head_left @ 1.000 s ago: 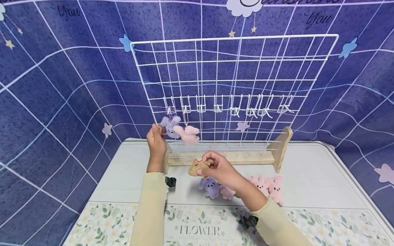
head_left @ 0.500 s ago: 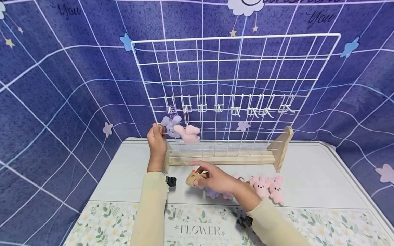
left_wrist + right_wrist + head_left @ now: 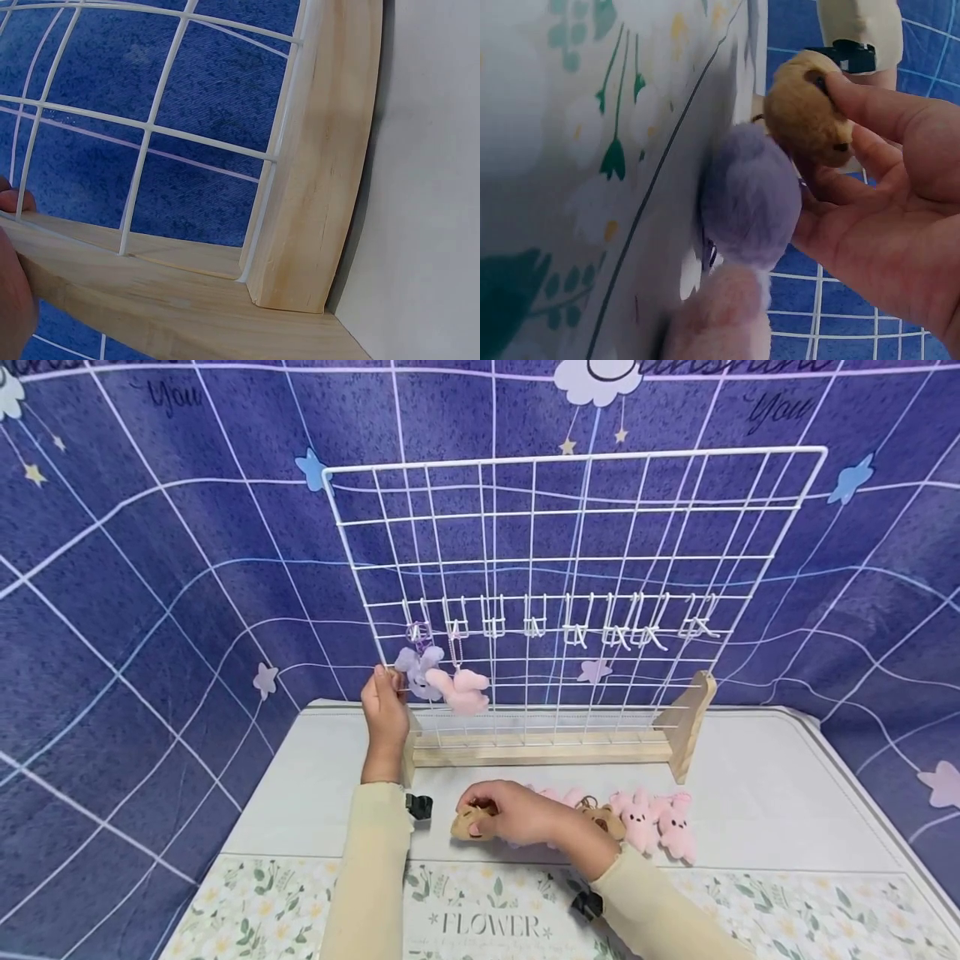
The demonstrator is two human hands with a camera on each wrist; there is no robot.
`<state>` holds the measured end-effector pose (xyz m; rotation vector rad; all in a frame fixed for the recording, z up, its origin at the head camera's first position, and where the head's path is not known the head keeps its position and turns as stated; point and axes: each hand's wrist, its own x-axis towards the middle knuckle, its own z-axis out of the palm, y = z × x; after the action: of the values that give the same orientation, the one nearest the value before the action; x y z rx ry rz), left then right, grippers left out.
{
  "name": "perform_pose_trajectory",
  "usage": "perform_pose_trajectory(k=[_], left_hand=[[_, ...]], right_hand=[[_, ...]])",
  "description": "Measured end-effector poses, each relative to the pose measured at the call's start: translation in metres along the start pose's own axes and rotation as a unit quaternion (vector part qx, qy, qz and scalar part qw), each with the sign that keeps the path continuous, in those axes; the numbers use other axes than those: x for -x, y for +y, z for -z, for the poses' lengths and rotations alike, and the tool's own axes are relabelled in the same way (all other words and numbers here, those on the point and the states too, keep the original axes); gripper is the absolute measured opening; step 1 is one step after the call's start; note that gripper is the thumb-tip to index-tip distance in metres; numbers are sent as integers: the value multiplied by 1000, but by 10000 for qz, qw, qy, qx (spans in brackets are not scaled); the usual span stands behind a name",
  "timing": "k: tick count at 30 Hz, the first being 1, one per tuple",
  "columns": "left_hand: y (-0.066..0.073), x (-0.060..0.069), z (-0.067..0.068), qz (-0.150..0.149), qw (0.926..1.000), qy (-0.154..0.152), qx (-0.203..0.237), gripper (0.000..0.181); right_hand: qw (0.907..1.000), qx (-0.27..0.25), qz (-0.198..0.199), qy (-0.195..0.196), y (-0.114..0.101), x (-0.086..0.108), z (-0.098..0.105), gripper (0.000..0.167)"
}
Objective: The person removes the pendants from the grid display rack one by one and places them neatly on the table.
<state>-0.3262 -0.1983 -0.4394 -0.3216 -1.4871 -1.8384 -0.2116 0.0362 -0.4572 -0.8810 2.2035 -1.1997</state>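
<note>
Gripping with left hand (image 3: 386, 714) the left side of a white wire grid rack (image 3: 577, 458) on a wooden stand (image 3: 555, 750). Pinching a tan plush toy (image 3: 471, 825) between thumb and fingers of right hand (image 3: 521, 814), low at the table in front of the rack, close beside a lavender plush (image 3: 750, 199); cannot tell about contact with the surface. Lying farther right: a brown plush bear (image 3: 603, 820) and two pink plush rabbits (image 3: 637, 822). Hanging from the two leftmost hooks: a purple plush (image 3: 420, 670) and a pink plush (image 3: 463, 691).

Covering the table: white tabletop (image 3: 300, 810) at the back, floral band (image 3: 270, 902) with green sprigs along the near side. Enclosing back and sides: violet-blue fabric backdrop (image 3: 187, 693), printed with pale wavy lines, stars (image 3: 851, 479) and a white cloud (image 3: 597, 378).

Reading "FLOWER" (image 3: 491, 925) on the floral band; finer script below, too small to make out. Reading "You" (image 3: 174, 393) upper left and upper right on the backdrop, plus "unshine" (image 3: 735, 365), partly cut off at top.
</note>
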Motion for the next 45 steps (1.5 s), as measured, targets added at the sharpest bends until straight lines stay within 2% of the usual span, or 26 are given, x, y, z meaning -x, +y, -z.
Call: perform_pose_trajectory(k=[5, 11, 19, 28, 31, 35, 38, 40, 42, 45], left_hand=[[2, 1, -1, 32, 10000, -2, -9, 54], [1, 2, 0, -5, 10000, -36, -77, 55], [-2, -1, 0, -25, 9999, -54, -97, 52], [0, 0, 0, -51, 9999, -10, -135, 55], [-1, 1, 1, -15, 9998, -23, -191, 55], [-2, 1, 2, -41, 9999, -49, -157, 53], [-2, 2, 3, -107, 9999, -76, -2, 53], [-2, 2, 3, -156, 9998, -123, 102, 52], [-3, 1, 3, -198, 9996, -165, 122, 50], [-1, 0, 3, -212, 9996, -182, -19, 47]], right_hand=[[9989, 464, -40, -56, 3, -1, 0, 18], [9933, 1142, -160, -13, 6, -2, 0, 19], [9921, 1158, -428, -221, 5, 1, 5, 19], [9911, 1284, -340, 65, 4, 1, 2, 14], [9853, 1686, -191, 206, 2, 0, 0, 13], [9756, 2136, -209, 466, 0, 1, -2, 19], [9745, 2128, -202, 686, 0, 1, -3, 28], [9767, 1925, -69, 946, 0, -1, -2, 34], [9810, 1448, 93, 1285, -2, -3, 0, 39], [9833, 379, 257, 1759, -8, -7, 3, 42]])
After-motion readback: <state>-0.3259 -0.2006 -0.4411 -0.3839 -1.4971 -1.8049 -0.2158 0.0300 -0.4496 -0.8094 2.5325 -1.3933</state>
